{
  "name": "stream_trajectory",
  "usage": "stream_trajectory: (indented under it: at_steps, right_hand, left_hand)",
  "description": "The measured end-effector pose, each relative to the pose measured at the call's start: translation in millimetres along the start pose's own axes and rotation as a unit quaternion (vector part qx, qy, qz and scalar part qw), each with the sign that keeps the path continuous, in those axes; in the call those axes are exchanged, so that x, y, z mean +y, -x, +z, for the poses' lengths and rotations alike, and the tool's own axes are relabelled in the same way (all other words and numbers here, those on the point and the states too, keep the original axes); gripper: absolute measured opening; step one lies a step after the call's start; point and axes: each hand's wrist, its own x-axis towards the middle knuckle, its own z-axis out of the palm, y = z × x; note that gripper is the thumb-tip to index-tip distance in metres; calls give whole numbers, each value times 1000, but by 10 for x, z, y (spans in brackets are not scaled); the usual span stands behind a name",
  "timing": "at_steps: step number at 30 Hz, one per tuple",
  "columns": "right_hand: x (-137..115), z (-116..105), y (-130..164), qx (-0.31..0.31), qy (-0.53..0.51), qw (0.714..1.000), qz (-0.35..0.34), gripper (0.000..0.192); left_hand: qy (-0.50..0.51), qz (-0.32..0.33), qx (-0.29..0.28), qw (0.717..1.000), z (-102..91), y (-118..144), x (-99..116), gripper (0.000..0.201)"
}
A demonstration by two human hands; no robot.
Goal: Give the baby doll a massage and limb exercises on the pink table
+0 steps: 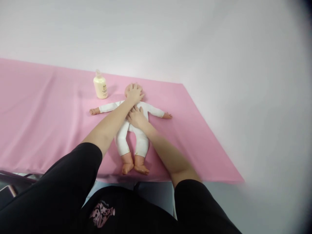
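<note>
Baby doll (136, 136) lies on pink cloth (48, 113), long axis running away from the person, head far, feet near the edge, arms spread sideways. Left hand (134, 93) flat on its head, fingers spread, not gripping; right hand (135, 117) rests released on its chest. Lotion bottle (100, 85) upright, near the head

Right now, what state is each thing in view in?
Doll: lying face-up, arms spread, in a white suit.
Bottle: upright, cap on, beside the doll's head.
Pink cloth: spread flat under both.
Left hand: flat on the doll's head.
Right hand: resting on the doll's torso.
</note>
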Motion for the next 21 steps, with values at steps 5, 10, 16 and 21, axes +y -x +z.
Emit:
stream_trajectory:
  at_steps: [5, 10, 16, 21]
  right_hand:
    - [24, 65, -17, 59, -70, 996, -9, 42]
    - [186, 171, -192, 141, -165, 975, 52, 48]
    - [652, 343, -807, 181, -208, 958, 83, 66]
    - [1001, 414, -1237, 164, -303, 938, 33, 70]
  left_hand:
    - [157, -35, 123, 979, 104, -67, -460, 55]
    - [273, -4, 159, 949, 258, -28, -798, 65]
    - [318, 97, 175, 927, 446, -47, -1003, 76]
    - [330, 107, 173, 922, 531, -42, -1109, 79]
